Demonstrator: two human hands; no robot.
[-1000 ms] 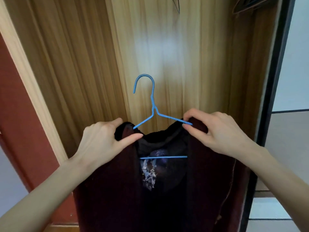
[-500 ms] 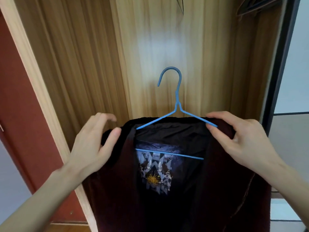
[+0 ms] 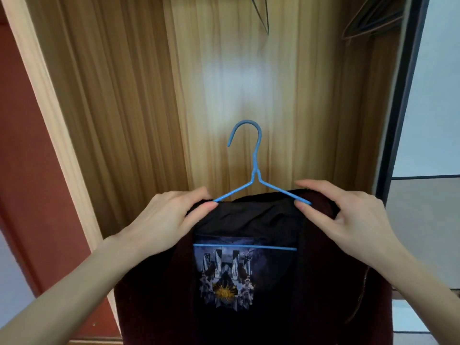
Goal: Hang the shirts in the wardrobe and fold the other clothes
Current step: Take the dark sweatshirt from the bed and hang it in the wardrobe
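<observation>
- Blue thin wire hanger (image 3: 254, 170) is held up in front of the open wooden wardrobe (image 3: 124, 95), hook upright, its open end turned to the left.
- A dark maroon open-front garment (image 3: 154, 295) is draped over the hanger; a black printed shirt (image 3: 249, 220) is seen inside it, with a blue-grey graphic and a gold sun emblem.
- The hanger's lower bar is seen crossing the shirt just above the graphic.
- Left hand (image 3: 164, 220) is closed on the garment's left shoulder at the hanger's arm, thumb in front, fingers over the top edge.
- Right hand (image 3: 348, 215) is pinched on the right shoulder edge, thumb tip at the hanger's right arm, fingers curled over the fabric.
- The hook is not caught on anything; free space is seen above it, and the wardrobe's back panel lies behind.
- Dark empty wire hangers (image 3: 263, 13) are seen at the top centre, and a bunch of thin hangers (image 3: 373, 18) at the top right, well above the hook.
- The wardrobe opening is bounded by a pale wooden frame edge (image 3: 49, 108) on the left and a dark door edge (image 3: 403, 95) on the right; the garment sits between them, its right side overlapping the dark edge low down.
- A red-brown panel (image 3: 22, 170) lies left of the frame.
</observation>
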